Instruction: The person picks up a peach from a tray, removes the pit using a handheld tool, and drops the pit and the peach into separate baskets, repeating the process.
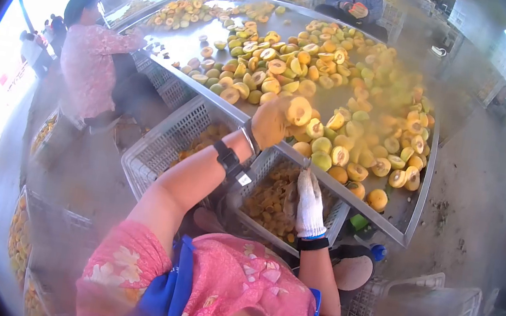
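Clearly held: one halved stone fruit (299, 111), peach or apricot by its looks, raised just over the near rim of the desk. Its cut face shows pale orange. My left hand (268, 122) has it, fingers closed in around the side; the grip is drawn in only to the fruit's width, thumb placement hard to make out.

Handling, as I judge it: light, firm flesh with some give, wet and slippery on the cut, easily bruised by a hard pinch. Best hold is around the skinned, rounded back, fingertips spread, pressure low, cut face left free.

My right hand (309, 204), in a white knit glove, hangs over a crate (338, 220) at the desk's edge, fingers nearly straight and together, tips close to the rim. I cannot tell whether that grip has hold of anything; the palm side is hidden from me. The crate below carries brownish-yellow pieces, too blurred for me to sort into flesh or stones.

Beyond: metal desk (384, 226) with a raised rim, heaped with fruit halves (276, 66), some cut side up, some skin up. A hazy smear blurs my view of the right-hand heap. Another plastic crate (139, 149) stands to the left. Further out, a co-worker in a pink top (90, 63) sits at the left side; another person (354, 8) sits across the far edge.
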Demonstrator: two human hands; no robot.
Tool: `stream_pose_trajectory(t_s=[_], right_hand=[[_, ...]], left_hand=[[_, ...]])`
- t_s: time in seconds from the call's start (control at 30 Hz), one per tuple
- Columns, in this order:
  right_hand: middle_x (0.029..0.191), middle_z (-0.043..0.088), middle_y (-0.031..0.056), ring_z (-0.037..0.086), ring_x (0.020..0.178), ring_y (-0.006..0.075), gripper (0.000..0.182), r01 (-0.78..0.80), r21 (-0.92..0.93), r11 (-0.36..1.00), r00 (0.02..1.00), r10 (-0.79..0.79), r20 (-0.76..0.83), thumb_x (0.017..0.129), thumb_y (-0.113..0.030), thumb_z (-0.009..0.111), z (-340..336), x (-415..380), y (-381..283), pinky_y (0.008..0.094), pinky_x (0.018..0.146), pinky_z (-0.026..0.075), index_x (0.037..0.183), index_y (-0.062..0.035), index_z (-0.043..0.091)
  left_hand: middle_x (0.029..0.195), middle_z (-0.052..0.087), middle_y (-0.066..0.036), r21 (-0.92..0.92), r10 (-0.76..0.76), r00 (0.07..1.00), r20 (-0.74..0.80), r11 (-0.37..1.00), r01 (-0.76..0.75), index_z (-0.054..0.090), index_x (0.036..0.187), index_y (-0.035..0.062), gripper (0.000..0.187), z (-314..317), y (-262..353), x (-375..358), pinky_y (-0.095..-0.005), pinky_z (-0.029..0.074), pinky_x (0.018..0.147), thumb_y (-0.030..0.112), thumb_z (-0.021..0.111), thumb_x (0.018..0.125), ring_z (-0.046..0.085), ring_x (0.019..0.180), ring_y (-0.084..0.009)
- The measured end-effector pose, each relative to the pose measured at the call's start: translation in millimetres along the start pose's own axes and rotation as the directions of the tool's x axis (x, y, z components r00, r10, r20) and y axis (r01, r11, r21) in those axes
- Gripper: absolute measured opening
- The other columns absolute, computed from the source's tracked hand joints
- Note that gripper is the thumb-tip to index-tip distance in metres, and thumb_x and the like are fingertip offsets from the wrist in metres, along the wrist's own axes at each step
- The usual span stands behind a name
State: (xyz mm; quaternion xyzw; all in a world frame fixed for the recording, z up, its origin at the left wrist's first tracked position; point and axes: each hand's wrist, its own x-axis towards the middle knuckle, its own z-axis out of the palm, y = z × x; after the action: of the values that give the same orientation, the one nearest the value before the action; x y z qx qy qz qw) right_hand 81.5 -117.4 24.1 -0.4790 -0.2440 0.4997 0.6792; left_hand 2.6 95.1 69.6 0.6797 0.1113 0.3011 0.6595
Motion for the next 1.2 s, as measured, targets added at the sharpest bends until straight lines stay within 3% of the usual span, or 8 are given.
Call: stream_pose_trajectory(t_s=[0.03,0.1,0.17,0.33,0.43,0.77,0.87,1.2], right_hand=[[0.069,0.052,-0.0009,0.044,0.054,0.0056,0.028,0.118,-0.126,0.985,0.992,-0.122,-0.023,0.105,-0.037,0.051,0.8,4.4,8.9,0.0220,0.049,0.037,0.103,-0.0098,0.059],[0.075,0.054,0.0011,0.046,0.065,0.0087,0.029,0.216,-0.270,0.938,0.974,-0.225,0.000,0.105,-0.033,0.051,0.3,6.2,15.7,0.0263,0.060,0.041,0.104,-0.0053,0.060],[0.079,0.057,0.0034,0.049,0.071,0.0131,0.029,0.310,-0.391,0.867,0.945,-0.324,0.031,0.105,-0.030,0.052,-1.9,10.5,26.7,0.0306,0.067,0.044,0.104,-0.0020,0.060],[0.085,0.064,0.0255,0.063,0.081,0.0427,0.030,0.402,-0.610,0.683,0.900,-0.419,0.124,0.102,-0.029,0.055,3.8,0.2,16.4,0.0438,0.071,0.049,0.104,0.0013,0.059],[0.095,0.065,0.0221,0.066,0.086,0.0366,0.024,0.372,-0.749,0.549,0.909,-0.379,0.173,0.099,-0.019,0.058,-0.8,-1.8,16.4,0.0419,0.074,0.051,0.113,0.0011,0.060],[0.078,0.065,0.0274,0.065,0.075,0.0469,0.031,0.612,-0.778,-0.140,0.644,-0.483,0.593,0.100,-0.032,0.055,-15.5,0.9,28.3,0.0544,0.062,0.052,0.108,-0.0022,0.055],[0.077,0.066,0.0259,0.066,0.072,0.0453,0.033,0.414,-0.859,0.301,0.882,-0.365,0.297,0.099,-0.034,0.055,-5.4,-4.5,21.6,0.0548,0.062,0.052,0.110,-0.0028,0.054],[0.078,0.068,0.0245,0.067,0.074,0.0445,0.042,0.334,-0.928,0.163,0.932,-0.205,0.299,0.101,-0.042,0.049,0.0,-12.7,24.1,0.0539,0.063,0.053,0.115,-0.0025,0.052]], left_hand=[[0.124,0.063,-0.016,0.573,0.231,0.972,0.038,0.792,-0.211,0.050,0.133,0.0048,0.038,10.8,8.4,-19.1,-0.0460,0.056,0.095,0.027,0.043,0.103,0.065,0.111,-0.0308],[0.119,0.064,-0.017,0.393,0.139,0.983,-0.116,0.916,-0.083,0.052,0.132,0.0040,0.041,27.2,14.2,-43.5,-0.0457,0.056,0.093,0.034,0.044,0.104,0.066,0.107,-0.0305],[0.115,0.066,-0.017,-0.671,-0.168,0.960,-0.224,0.741,-0.027,0.053,0.131,0.0035,0.043,32.1,-25.2,-52.2,-0.0446,0.056,0.090,0.037,0.045,0.105,0.067,0.103,-0.0295],[0.104,0.066,-0.014,-0.214,0.007,0.958,-0.286,0.974,-0.072,0.055,0.129,0.0032,0.046,42.7,-54.7,-76.9,-0.0406,0.056,0.080,0.042,0.045,0.106,0.067,0.093,-0.0274],[0.101,0.067,-0.011,-0.740,-0.304,0.935,-0.181,0.668,0.074,0.058,0.124,0.0041,0.046,58.9,-29.7,-83.7,-0.0385,0.055,0.074,0.045,0.051,0.104,0.066,0.087,-0.0243],[0.098,0.067,-0.007,-0.401,-0.195,0.948,-0.253,0.912,0.080,0.061,0.117,0.0062,0.045,60.5,-29.6,-94.7,-0.0286,0.054,0.072,0.048,0.052,0.102,0.064,0.083,-0.0150],[0.097,0.067,-0.005,-0.047,0.001,0.946,-0.325,0.999,-0.017,0.062,0.116,0.0057,0.046,68.8,-25.5,-101.1,-0.0252,0.052,0.073,0.049,0.052,0.102,0.063,0.083,-0.0122],[0.094,0.067,-0.004,-0.091,-0.570,0.810,-0.137,0.822,0.563,0.066,0.108,0.0029,0.060,39.5,-16.8,-94.8,-0.0268,0.052,0.061,0.060,0.052,0.098,0.064,0.081,-0.0102]])
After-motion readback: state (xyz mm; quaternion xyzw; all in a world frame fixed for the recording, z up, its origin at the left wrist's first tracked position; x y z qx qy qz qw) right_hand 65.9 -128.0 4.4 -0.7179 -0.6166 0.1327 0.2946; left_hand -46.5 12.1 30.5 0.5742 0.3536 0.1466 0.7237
